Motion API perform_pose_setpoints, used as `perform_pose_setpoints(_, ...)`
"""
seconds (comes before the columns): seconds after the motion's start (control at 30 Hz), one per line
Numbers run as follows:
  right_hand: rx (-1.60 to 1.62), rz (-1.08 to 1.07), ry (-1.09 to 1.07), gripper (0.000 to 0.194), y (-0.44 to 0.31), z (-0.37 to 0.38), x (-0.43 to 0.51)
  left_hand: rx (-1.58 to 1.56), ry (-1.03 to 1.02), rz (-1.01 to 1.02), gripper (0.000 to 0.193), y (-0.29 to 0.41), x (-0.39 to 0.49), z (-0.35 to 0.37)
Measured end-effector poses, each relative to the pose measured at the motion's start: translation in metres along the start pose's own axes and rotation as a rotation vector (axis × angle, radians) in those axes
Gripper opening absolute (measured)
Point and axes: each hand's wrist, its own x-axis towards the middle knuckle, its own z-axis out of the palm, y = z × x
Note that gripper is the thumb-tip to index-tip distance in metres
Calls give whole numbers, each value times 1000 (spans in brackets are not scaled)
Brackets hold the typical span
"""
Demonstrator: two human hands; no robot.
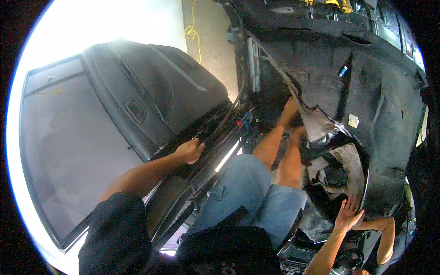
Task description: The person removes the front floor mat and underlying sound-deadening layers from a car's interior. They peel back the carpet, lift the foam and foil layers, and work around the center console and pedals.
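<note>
My left hand (189, 151) is curled around the dark inner edge of an open car door (137, 92), on the left. Exactly what its fingers press against is hidden. On the right my right hand (347, 216) is held palm up with the fingers apart, beside the rim of a pulled-back piece of dark floor carpet (388, 147). Nothing lies in that palm. Grey felt padding (350, 165) shows in the gap under the carpet. A carpet flap (318, 123) stands folded up by my bare feet, exposing its pale underside.
A co-worker's bent arm (386, 237) reaches in beside my right hand, near the steering wheel (349, 259). Loose wires with a red connector (239, 122) lie by the door sill. A small blue-and-white object (343, 71) and a paper scrap (353, 121) rest on the carpet. Yellow tools (338, 5) are farther off.
</note>
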Motion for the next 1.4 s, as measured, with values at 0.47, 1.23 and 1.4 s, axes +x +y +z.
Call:
perform_pose_setpoints(0.47, 81, 125, -104, 61, 18, -37, -68, 693, 53, 653, 52, -111, 53, 49)
perform_pose_setpoints(1.23, 45, 168, -43, 53, 40, -52, -99, -193, -82, 28, 47, -30, 89, 41)
perform_pose_setpoints(1.4, 39, 185, -35, 52, 37, -51, -96, -302, -109, 21, 40, -13, 69, 36)
